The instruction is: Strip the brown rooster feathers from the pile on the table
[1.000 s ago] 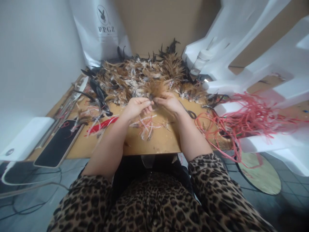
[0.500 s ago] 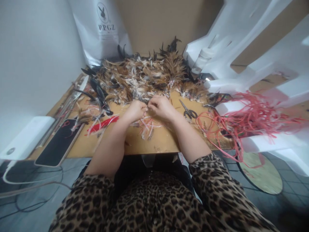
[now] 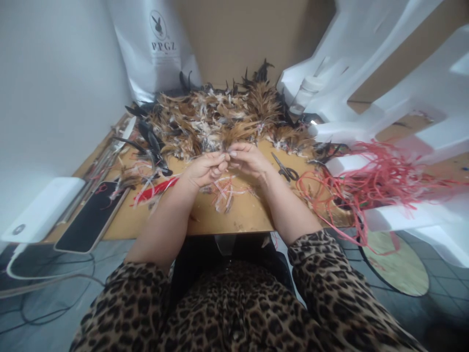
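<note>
My left hand (image 3: 204,169) and my right hand (image 3: 248,159) meet fingertip to fingertip above the wooden table (image 3: 242,215). Both are curled in a pinch on the base of a small bunch of brown feathers (image 3: 240,133), which fans away from me. Just beyond the bunch lies a large heap of brown, white and black feathers (image 3: 205,117). Under my hands lie scraps of pink and white strips (image 3: 223,188).
Black scissors (image 3: 284,167) lie right of my right hand. A tangle of red strings (image 3: 366,178) and white foam blocks (image 3: 395,98) fill the right. A phone (image 3: 86,220), a white box (image 3: 40,208) and a red feather (image 3: 156,189) lie left. A white bag (image 3: 157,44) stands behind.
My hands dropped to the table at the heap's edge, then lifted slightly again, pinched together with a bunch of brown feathers.
</note>
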Demonstrator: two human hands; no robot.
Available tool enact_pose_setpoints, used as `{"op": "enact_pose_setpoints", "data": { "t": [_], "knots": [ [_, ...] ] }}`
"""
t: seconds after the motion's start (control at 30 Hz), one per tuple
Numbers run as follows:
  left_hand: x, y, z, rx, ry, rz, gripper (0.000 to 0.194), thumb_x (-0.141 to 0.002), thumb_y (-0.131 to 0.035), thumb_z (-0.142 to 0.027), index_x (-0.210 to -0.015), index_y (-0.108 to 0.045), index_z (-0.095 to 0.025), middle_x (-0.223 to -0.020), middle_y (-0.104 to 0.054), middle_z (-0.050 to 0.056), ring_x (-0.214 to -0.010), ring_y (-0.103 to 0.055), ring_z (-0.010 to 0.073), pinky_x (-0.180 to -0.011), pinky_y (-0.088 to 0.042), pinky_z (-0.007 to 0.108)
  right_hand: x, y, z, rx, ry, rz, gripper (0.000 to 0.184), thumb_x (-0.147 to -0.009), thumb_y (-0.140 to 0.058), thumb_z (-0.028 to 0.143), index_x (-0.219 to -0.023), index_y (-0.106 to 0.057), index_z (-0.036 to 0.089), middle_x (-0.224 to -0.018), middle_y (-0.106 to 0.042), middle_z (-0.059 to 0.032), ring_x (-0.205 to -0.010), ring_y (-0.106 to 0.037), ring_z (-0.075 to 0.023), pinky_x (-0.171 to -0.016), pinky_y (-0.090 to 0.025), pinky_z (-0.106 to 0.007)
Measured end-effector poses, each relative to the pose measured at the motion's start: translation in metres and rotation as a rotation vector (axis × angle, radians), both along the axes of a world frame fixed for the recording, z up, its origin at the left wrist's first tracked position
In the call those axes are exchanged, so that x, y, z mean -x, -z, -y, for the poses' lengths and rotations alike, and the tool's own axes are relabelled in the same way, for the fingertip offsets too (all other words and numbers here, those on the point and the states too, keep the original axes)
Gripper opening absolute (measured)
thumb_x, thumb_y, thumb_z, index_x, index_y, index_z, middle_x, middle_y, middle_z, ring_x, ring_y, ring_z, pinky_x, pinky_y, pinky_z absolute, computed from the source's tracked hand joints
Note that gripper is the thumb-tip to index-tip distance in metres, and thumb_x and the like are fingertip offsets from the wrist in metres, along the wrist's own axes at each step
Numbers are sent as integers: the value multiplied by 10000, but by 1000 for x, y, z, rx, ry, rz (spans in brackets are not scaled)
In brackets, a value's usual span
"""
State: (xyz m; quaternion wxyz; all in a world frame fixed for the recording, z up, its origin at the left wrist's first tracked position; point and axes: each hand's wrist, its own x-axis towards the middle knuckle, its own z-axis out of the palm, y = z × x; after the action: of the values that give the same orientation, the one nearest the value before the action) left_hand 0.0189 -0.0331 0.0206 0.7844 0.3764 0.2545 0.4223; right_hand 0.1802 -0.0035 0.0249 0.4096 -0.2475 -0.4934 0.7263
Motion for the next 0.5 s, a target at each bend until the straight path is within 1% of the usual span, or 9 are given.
{"op": "enact_pose_setpoints", "data": {
  "t": [0.1,0.17,0.27,0.37,0.5],
  "knots": [
    [-3,-1,1,47,29,38,60,-771,-602,-151,-740,-609,-99,-448,-447,-43,-310,-317,-5,-314,-199,81,-1,-2,1,61,-25,-25,290,-542,-782,235,-735,-584,145,-636,-611,21,-518,-475,-50,-474,-340,-177],
    [-4,-2,1,66,47,53,82,-794,-565,-138,-733,-601,-94,-438,-427,-44,-309,-316,0,-309,-192,82,-2,-2,1,65,-51,-34,260,-568,-775,231,-699,-573,134,-595,-583,30,-473,-408,-28,-434,-289,-160],
    [-5,-2,1,86,68,65,128,-821,-530,-144,-724,-597,-94,-429,-412,-44,-298,-307,5,-304,-195,89,-3,-2,2,67,-128,-35,236,-614,-757,234,-669,-557,122,-556,-533,46,-432,-300,-4,-402,-236,-148],
    [-4,0,0,92,87,74,151,-831,-524,-158,-717,-601,-95,-423,-389,-49,-289,-293,5,-300,-189,91,-2,-3,3,85,-174,-45,236,-637,-747,239,-679,-549,118,-566,-519,56,-421,-257,5,-395,-233,-143],
    [-2,2,0,75,107,68,189,-847,-507,-186,-713,-606,-96,-411,-351,-57,-281,-263,5,-292,-167,94,-1,-2,5,84,-197,-36,240,-652,-739,255,-683,-547,113,-541,-504,64,-408,-241,9,-387,-223,-138]
  ]
}}
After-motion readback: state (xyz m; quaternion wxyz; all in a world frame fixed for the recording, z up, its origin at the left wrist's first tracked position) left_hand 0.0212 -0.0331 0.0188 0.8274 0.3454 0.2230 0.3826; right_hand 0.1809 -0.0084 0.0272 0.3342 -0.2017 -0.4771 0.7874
